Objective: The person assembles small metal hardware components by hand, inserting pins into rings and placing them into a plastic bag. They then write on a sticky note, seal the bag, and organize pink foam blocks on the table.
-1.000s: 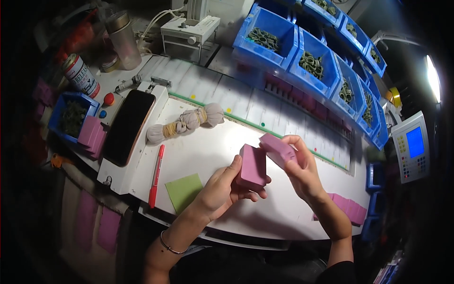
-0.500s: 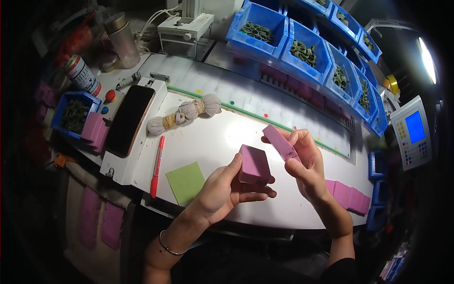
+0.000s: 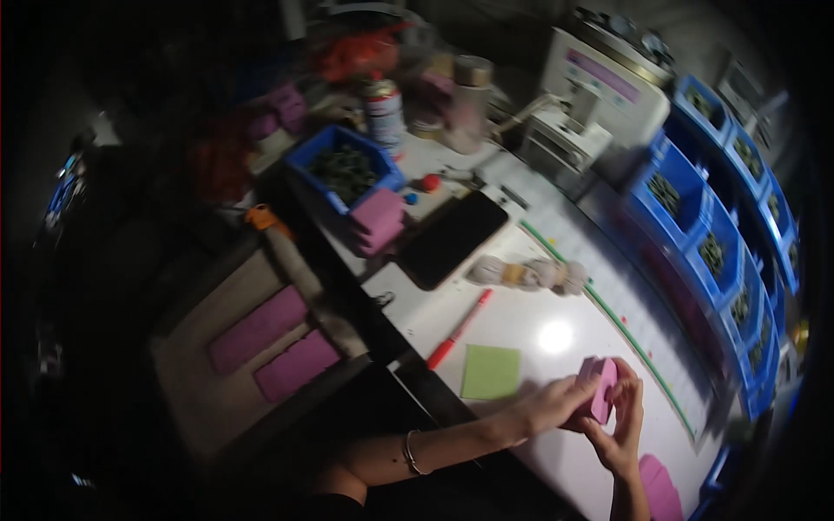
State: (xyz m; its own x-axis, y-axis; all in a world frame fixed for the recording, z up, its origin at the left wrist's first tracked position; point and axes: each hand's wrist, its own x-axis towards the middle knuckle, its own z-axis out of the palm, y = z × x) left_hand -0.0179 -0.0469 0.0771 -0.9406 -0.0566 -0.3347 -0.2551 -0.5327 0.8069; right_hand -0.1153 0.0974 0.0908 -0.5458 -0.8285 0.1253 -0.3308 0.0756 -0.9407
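Both hands are close together above the right part of the white worktop. My left hand [image 3: 563, 405] is closed on a small pink box [image 3: 601, 389]. At its right side, my right hand [image 3: 622, 425] has its fingers curled round the pink piece. Box and thinner pink piece now look like one block, and blur and fingers hide the join between them. A green square sheet [image 3: 491, 372] lies left of my hands, beside a red pen [image 3: 460, 330]. Behind these rests a tied grey cloth bundle [image 3: 530, 274].
A dark phone [image 3: 453, 239] lies further back, near a blue bin [image 3: 345, 169] of dark green pieces and a stack of pink boxes [image 3: 378, 221]. Blue bins [image 3: 712, 252] line the right. More pink pieces [image 3: 658, 488] sit near my right forearm; long pink pieces [image 3: 259, 328] lie on a cloth.
The view has swung to the left. My hands have come together, and the thin pink piece from my right hand now meets the box in my left.
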